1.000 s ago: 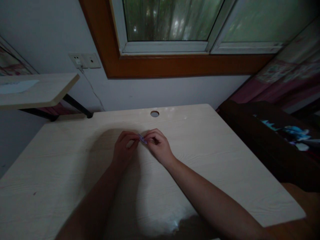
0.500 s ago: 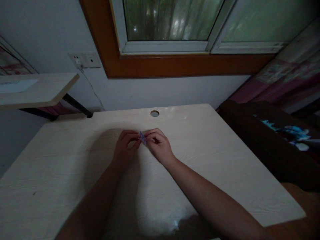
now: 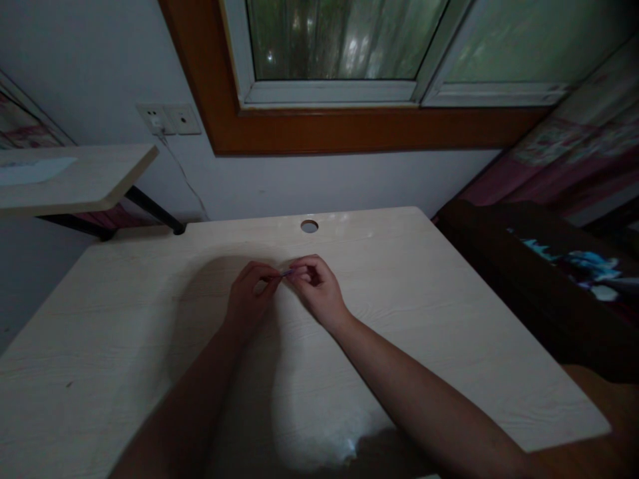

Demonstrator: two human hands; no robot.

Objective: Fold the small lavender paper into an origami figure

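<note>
My left hand (image 3: 248, 296) and my right hand (image 3: 315, 289) meet over the middle of a pale wooden desk (image 3: 439, 332). Both pinch a tiny purple folded piece of paper (image 3: 287, 272) between fingertips and thumbs. The paper is seen almost edge-on, a thin sliver between the two hands, held just above the desk top. Both forearms reach in from the bottom of the view.
A round cable hole (image 3: 309, 226) sits near the desk's far edge. A raised side shelf (image 3: 74, 179) stands at the left, below a wall socket (image 3: 170, 120). A window (image 3: 339, 46) is above; dark furniture (image 3: 529, 266) with a patterned cloth lies at the right.
The small purple paper has turned from showing a flat face to lying nearly edge-on between my fingertips. Both hands have stayed in the same place.
</note>
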